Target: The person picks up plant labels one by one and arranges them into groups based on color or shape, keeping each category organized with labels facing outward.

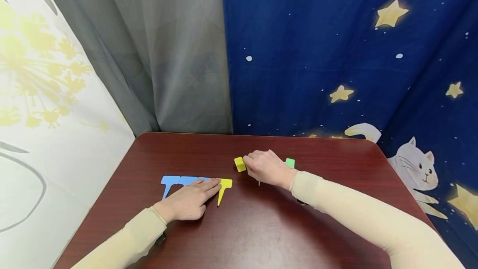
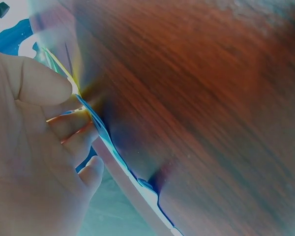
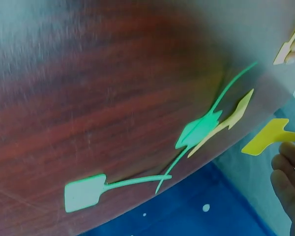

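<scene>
Blue T-shaped plant labels [image 1: 171,180] lie side by side on the table, with a yellow plant label [image 1: 225,183] at the right end of their row. My left hand [image 1: 188,203] rests flat over the row, its straight fingertips on the labels near the yellow one. Farther right, my right hand [image 1: 267,167] pinches another yellow label [image 3: 266,137] by its stem; its head sticks out left of the fingers. Beneath and beside that hand lie green labels [image 3: 201,130] and one more yellow label [image 3: 241,110], mostly hidden in the head view.
The dark red wooden table [image 1: 254,231] has rounded far corners. Behind it hang a grey curtain [image 1: 179,53] and a blue curtain [image 1: 284,53] with stars. A white patterned curtain [image 1: 74,144] borders the left side.
</scene>
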`<action>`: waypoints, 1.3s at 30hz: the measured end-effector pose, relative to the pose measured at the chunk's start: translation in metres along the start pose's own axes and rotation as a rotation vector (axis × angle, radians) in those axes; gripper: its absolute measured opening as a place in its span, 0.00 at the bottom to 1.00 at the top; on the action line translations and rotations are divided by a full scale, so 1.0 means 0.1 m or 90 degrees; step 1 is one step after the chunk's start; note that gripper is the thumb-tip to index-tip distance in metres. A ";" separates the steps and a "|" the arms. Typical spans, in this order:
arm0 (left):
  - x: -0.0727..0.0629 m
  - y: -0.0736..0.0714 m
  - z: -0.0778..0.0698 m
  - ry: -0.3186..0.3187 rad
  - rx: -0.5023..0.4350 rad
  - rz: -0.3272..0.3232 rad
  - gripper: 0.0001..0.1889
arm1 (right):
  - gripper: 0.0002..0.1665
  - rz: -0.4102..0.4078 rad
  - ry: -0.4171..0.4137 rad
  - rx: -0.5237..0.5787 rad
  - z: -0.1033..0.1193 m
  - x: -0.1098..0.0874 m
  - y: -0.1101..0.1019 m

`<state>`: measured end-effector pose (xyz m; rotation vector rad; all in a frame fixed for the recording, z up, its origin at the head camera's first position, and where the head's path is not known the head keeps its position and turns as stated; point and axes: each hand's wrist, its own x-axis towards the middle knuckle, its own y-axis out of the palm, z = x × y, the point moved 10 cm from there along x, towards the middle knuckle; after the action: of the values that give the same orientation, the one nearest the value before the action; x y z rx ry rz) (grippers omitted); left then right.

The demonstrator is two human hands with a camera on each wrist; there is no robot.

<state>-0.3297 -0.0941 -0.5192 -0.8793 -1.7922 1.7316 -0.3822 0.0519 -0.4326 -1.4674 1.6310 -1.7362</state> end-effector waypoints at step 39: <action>0.01 -0.02 -0.01 -0.008 -0.012 0.014 0.29 | 0.08 0.024 -0.061 0.123 0.60 -0.35 0.25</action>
<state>-0.3304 -0.0928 -0.5168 -0.8999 -1.8169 1.7402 -0.3275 0.0415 -0.4813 -1.3973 1.3929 -1.7211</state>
